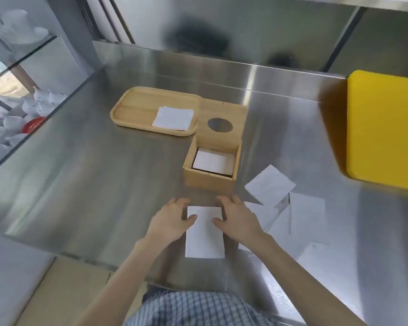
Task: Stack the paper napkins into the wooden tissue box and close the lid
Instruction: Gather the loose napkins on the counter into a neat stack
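Squaring up one napkin before it goes into the box.

I see my left hand (172, 221) and right hand (237, 220) pressed flat, fingers spread, on a napkin (204, 234) at lower centre. The wooden tissue box (209, 178) sits just above, its lid (222, 124) tipped back, napkins inside. Next I judge: lift, lay in squarely; loose napkins (270, 185) wait at right.

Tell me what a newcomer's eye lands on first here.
Two bare hands, left hand and right hand, press on a white napkin at the near edge of the steel counter. Just beyond stands the wooden tissue box, its lid open and napkins inside. A bright yellow board glares at the far right.
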A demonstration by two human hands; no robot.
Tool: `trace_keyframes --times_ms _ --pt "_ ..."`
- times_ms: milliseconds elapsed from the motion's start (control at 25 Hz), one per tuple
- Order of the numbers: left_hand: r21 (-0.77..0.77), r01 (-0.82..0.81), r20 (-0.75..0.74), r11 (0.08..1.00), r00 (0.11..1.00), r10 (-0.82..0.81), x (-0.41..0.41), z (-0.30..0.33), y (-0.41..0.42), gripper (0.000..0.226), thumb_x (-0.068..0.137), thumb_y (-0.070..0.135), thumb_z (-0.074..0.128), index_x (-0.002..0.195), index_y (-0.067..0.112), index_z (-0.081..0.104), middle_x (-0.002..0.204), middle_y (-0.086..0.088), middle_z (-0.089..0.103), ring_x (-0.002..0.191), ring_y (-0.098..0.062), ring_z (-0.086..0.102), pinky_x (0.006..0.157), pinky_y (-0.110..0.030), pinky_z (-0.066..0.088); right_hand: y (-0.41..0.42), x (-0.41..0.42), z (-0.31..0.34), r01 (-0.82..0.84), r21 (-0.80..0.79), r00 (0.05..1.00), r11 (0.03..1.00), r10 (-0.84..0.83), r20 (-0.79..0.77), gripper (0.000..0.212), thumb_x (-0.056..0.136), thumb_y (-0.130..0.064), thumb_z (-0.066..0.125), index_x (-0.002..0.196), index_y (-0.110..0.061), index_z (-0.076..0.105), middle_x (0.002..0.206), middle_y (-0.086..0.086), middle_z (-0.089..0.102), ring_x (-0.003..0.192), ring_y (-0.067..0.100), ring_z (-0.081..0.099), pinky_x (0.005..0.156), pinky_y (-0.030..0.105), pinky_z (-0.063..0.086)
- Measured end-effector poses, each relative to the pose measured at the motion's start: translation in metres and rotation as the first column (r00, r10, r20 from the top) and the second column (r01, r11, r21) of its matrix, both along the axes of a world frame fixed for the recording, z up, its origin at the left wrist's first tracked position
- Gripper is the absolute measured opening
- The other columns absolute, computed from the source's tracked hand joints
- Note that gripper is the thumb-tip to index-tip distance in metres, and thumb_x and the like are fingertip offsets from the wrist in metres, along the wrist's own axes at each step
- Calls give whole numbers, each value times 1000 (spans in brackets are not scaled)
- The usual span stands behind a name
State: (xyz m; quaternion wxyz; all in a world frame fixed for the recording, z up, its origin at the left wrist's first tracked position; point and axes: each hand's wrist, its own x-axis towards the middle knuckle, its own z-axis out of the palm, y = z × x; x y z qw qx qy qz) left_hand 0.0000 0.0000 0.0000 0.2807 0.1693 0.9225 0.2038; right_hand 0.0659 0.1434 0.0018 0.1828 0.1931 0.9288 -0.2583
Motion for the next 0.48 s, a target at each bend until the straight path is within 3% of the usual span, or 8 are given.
trace_keyframes --times_ms 200,480 --pt "66 -51 39 997 998 49 7 -11 1 46 90 28 54 132 14 45 128 -3 52 108 -24 58 88 -32 46 -5 -9 -11 4 122 1000 993 -2 -21 42 90 -29 54 128 -14 43 135 11 40 123 28 42 101 36 43" --pt "107 -59 39 992 998 55 15 -12 3 44 89 24 55 132 16 45 130 -4 48 103 -23 60 87 -28 46 -11 -1 -17 35 64 994 997 -28 -101 24 94 -21 47 114 -11 57 126 8 55 117 22 48 99 30 43"
